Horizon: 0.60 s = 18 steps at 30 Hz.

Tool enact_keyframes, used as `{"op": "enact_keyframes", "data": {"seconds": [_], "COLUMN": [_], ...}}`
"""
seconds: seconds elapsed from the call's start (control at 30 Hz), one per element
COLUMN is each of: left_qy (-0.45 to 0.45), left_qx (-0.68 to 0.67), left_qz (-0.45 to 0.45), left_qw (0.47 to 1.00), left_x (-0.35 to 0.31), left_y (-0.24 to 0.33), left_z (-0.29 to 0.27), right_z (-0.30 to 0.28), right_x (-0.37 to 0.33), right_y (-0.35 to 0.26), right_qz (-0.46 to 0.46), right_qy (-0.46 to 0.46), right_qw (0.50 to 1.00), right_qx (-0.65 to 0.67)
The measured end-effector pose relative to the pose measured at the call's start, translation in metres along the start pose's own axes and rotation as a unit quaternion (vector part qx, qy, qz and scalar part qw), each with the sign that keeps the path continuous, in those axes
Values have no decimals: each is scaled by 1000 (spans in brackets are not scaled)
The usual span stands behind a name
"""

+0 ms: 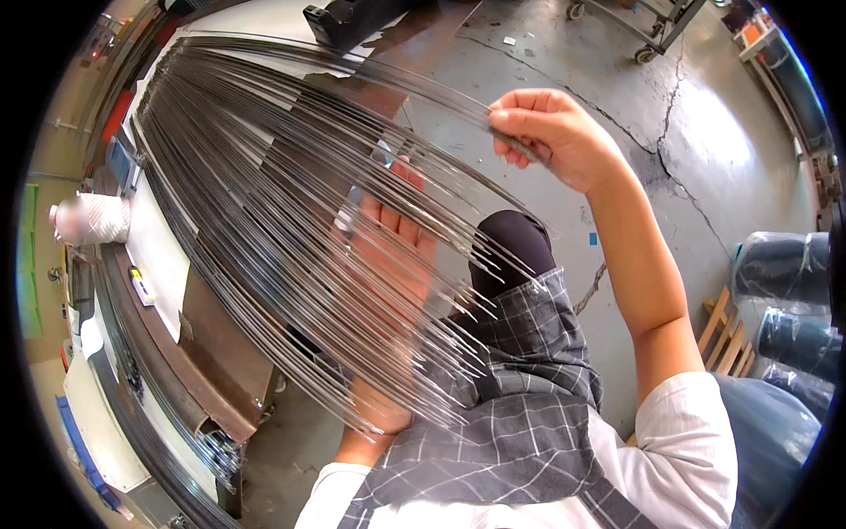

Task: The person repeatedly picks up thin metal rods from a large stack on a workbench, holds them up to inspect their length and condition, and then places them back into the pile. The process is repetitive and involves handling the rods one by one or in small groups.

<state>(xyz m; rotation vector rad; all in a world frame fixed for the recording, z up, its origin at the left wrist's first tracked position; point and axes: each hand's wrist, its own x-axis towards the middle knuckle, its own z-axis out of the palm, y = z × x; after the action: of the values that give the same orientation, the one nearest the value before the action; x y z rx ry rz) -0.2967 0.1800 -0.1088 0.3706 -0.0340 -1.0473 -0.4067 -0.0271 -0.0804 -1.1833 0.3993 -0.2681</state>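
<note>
A wide fan of thin dark metal wires (pixel 256 167) spreads from the far left of the workbench toward me, with shiny near ends over my lap. My left hand (pixel 410 231) lies beneath the fan, palm up and fingers stretched out, partly hidden by the wires crossing over it. Whether it bears their weight I cannot tell. Off to the right, my right hand (pixel 557 132) is closed in a pinch on a few wires drawn apart from the rest. Those wires run back to the far end of the bundle.
The brown workbench edge (pixel 216 370) runs along the left, with white paper (pixel 159 256) on it. A cone of pale thread (pixel 97 219) and a small yellow-white box (pixel 141 286) are there. Wheeled cart (pixel 648 44) stands far right; plastic-wrapped rolls (pixel 780 269) lie right.
</note>
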Motion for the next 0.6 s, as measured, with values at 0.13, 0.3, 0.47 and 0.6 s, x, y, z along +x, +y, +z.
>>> {"op": "enact_keyframes", "data": {"seconds": [0.13, 0.3, 0.47, 0.6], "left_qy": [-57, -84, -58, -12], "left_qx": [-28, -35, 7, 35], "left_qz": [-10, -21, -8, -2], "left_qw": [998, 996, 998, 999], "left_x": [1, 1, -12, -16], "left_y": [-4, -8, -2, 2], "left_z": [-16, -25, -23, -24], "right_z": [-12, -10, 39, 63], "right_x": [-1, -18, -56, -67], "right_y": [2, 76, 101, 91], "right_qz": [45, 52, 141, 86], "right_qy": [14, 93, -8, -53], "right_qw": [996, 961, 948, 930], "right_qx": [76, 255, 287, 353]}}
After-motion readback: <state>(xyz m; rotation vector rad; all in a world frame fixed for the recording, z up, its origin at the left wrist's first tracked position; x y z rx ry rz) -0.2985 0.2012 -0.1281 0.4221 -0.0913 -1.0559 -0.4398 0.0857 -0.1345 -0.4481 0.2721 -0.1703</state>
